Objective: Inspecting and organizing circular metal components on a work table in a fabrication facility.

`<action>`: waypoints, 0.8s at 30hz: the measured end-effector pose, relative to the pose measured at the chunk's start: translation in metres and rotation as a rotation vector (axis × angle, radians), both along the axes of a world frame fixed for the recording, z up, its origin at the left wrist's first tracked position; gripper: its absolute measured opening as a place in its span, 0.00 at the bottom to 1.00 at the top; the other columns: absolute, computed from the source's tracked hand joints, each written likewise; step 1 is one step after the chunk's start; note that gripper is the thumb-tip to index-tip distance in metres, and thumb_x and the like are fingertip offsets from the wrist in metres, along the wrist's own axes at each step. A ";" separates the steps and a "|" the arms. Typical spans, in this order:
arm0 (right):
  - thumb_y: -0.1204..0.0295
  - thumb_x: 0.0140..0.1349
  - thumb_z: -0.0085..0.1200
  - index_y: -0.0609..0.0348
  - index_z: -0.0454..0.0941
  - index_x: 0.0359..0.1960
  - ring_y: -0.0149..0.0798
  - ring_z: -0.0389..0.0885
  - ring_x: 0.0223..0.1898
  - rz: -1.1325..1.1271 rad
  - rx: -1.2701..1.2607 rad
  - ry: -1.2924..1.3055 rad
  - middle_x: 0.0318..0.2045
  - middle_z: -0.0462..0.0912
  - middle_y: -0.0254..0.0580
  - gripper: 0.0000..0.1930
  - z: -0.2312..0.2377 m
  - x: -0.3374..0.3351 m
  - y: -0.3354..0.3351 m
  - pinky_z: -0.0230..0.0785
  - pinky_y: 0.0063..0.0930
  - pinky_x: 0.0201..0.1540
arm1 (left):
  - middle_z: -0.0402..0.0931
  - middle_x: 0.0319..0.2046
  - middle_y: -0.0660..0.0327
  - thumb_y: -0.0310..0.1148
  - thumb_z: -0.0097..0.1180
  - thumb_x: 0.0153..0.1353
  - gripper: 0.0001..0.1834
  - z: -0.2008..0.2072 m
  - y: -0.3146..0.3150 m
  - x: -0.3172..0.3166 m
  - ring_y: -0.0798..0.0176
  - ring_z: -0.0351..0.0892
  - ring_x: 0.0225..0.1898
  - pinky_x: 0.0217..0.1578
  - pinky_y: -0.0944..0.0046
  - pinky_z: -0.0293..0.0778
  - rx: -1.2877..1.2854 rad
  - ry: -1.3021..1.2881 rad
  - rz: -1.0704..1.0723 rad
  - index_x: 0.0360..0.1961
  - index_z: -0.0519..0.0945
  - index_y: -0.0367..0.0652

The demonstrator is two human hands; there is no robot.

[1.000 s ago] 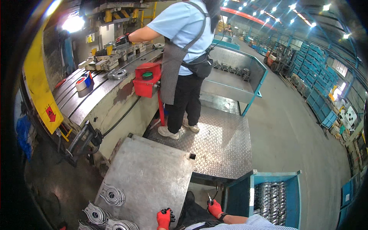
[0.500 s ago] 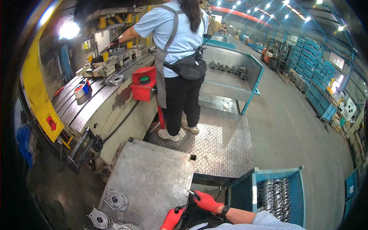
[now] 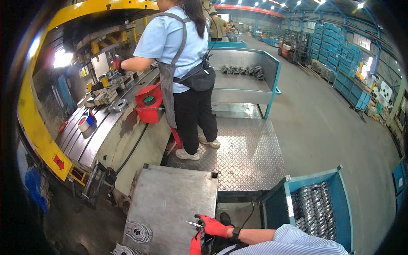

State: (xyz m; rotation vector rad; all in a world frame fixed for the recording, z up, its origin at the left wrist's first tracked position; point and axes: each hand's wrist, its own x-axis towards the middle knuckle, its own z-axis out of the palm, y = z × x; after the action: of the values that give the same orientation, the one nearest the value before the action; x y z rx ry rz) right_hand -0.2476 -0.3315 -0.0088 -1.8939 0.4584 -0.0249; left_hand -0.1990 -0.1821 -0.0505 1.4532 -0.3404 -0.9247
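Observation:
My right hand point(image 3: 216, 226), in a red glove with dark fingertips, is closed on a slim silvery pen-like tool point(image 3: 194, 224). The tool's tip points left, over the near part of a bare metal table point(image 3: 172, 195). Just below it, at the lower edge, is my left hand point(image 3: 196, 245) in a red and black glove. Its fingers are mostly hidden, so I cannot see whether it holds anything. A stack of grey ring-shaped metal parts with tabs point(image 3: 139, 232) lies on the table to the left, and another stack point(image 3: 125, 250) is cut off by the lower edge.
At right stands a blue bin point(image 3: 345, 204) filled with rows of shiny metal parts. Ahead, a co-worker point(image 3: 170, 46) stands on a checker-plate platform point(image 3: 250, 148), reaching into a yellow-framed press point(image 3: 32, 123). A red button box point(image 3: 148, 104) and an open blue-edged container point(image 3: 242, 94) are nearby.
The view has shifted. My right hand has turned so the tool points left over the table, and my left hand has come closer beneath it. The co-worker's arm has moved.

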 end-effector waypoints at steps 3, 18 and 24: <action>0.72 0.55 0.52 0.55 0.57 0.64 0.53 0.69 0.55 -0.009 0.035 0.008 0.53 0.69 0.58 0.33 0.001 -0.004 -0.003 0.62 0.38 0.57 | 0.79 0.37 0.55 0.37 0.47 0.64 0.16 0.003 -0.004 -0.005 0.63 0.77 0.37 0.40 0.62 0.72 -0.006 -0.009 0.038 0.44 0.77 0.35; 0.67 0.50 0.58 0.55 0.55 0.65 0.55 0.62 0.61 0.079 0.087 -0.053 0.59 0.62 0.59 0.39 -0.003 -0.014 -0.004 0.56 0.38 0.63 | 0.79 0.34 0.59 0.32 0.47 0.63 0.13 0.016 -0.004 -0.007 0.63 0.77 0.34 0.37 0.63 0.73 -0.035 -0.100 0.123 0.42 0.77 0.34; 0.64 0.51 0.59 0.56 0.58 0.64 0.55 0.64 0.60 0.108 0.042 0.030 0.58 0.64 0.58 0.38 -0.001 -0.015 -0.001 0.58 0.39 0.62 | 0.79 0.34 0.55 0.33 0.49 0.62 0.12 0.041 -0.004 -0.009 0.55 0.77 0.35 0.36 0.58 0.73 0.098 -0.465 0.025 0.41 0.78 0.37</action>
State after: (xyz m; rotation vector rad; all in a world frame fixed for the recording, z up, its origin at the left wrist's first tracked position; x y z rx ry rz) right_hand -0.2630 -0.3327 -0.0101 -1.8776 0.3735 0.0840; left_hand -0.2084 -0.1865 -0.0092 1.7557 -0.6234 -0.5816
